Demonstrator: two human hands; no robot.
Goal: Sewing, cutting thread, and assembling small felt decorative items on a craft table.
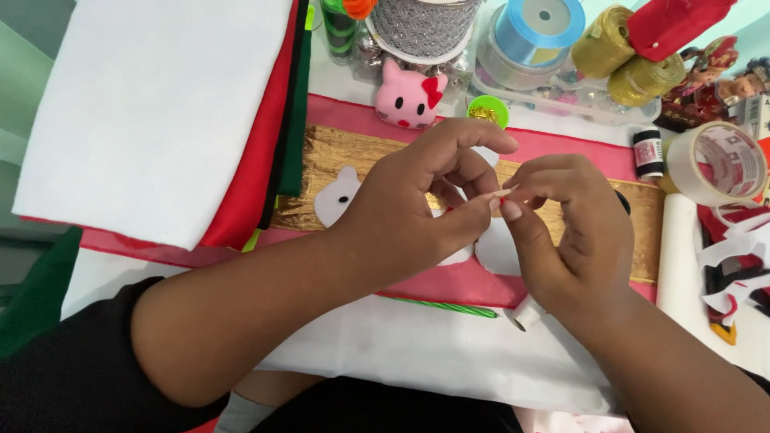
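Tiny pale sliver [503, 192], too small to identify, pinched between both hands' fingertips, long axis roughly left-right, tilted slightly. Left hand [417, 200] and right hand [561, 216] fingers closed on it above white felt cutouts [337, 196], mostly hidden, on the table.

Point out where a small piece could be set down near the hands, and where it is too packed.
Free: the white felt sheet between the forearms, below the green pencil, and the pink cloth right of the pink cat toy. Crowded: the back edge with ribbon spools and the right side by the tape roll and scraps.
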